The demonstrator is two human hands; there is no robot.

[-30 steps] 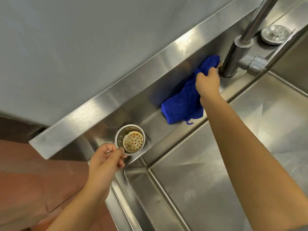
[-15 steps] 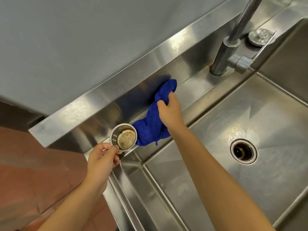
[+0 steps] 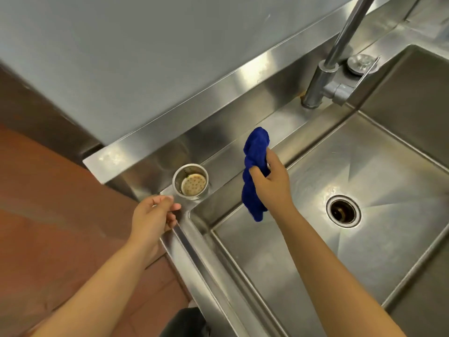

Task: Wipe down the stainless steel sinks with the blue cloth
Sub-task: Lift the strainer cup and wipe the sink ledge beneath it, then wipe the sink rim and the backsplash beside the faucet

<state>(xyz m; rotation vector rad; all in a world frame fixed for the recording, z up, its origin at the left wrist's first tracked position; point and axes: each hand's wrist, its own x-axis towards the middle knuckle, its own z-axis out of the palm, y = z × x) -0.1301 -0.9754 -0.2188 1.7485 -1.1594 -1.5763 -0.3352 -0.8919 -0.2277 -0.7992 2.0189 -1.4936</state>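
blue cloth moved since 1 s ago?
Yes. The blue cloth was against the faucet base; now the right hand holds it well away from there, further left along the back ledge, close to the strainer basket.

Tall steel tap (image 3: 345, 40): spout cut off by the top edge.
Far right steel basin (image 3: 413, 88): runs past the right edge.
Blue cloth (image 3: 255, 152): middle hidden under the right hand (image 3: 272, 183).
Left hand (image 3: 151, 215): fingertips blurred; contact with the perforated steel strainer cup (image 3: 190, 181) unclear.
Dark object (image 3: 184, 322): cropped at the near edge, unidentifiable.
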